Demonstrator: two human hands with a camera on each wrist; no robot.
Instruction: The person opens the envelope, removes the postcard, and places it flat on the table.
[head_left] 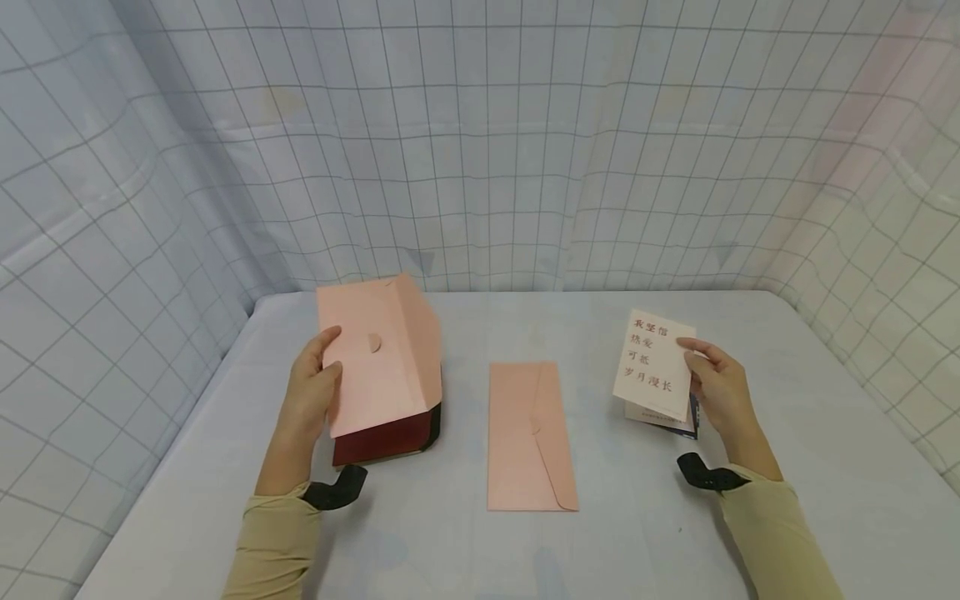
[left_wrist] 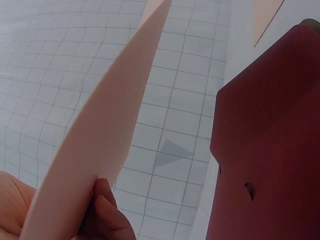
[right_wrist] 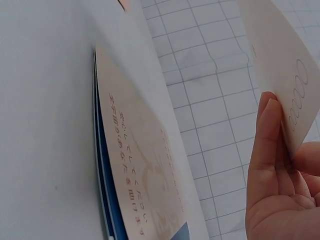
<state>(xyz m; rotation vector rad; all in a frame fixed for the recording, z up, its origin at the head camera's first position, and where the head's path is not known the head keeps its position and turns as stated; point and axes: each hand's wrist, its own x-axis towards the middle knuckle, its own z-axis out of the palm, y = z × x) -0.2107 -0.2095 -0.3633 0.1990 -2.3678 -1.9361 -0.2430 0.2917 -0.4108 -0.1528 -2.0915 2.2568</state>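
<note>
My left hand [head_left: 311, 387] pinches a pink envelope [head_left: 360, 367] by its left edge. That envelope is raised and tilted above a dark red envelope [head_left: 386, 440], which lies on the table at the left. In the left wrist view, thumb and fingers grip the raised envelope [left_wrist: 95, 125] beside the red one [left_wrist: 265, 125]. On the other side my right hand [head_left: 723, 392] pinches a cream card [head_left: 654, 364] with printed characters by its right edge. Beneath it lies a small stack of cards [head_left: 660, 417], seen closer in the right wrist view with a printed card [right_wrist: 130, 165] on top.
Another pink envelope [head_left: 528, 437] lies flat on the white table [head_left: 427, 533] between the hands. A grid-patterned white curtain [head_left: 495, 167] hangs behind and at both sides. Each wrist wears a black strap [head_left: 335, 489].
</note>
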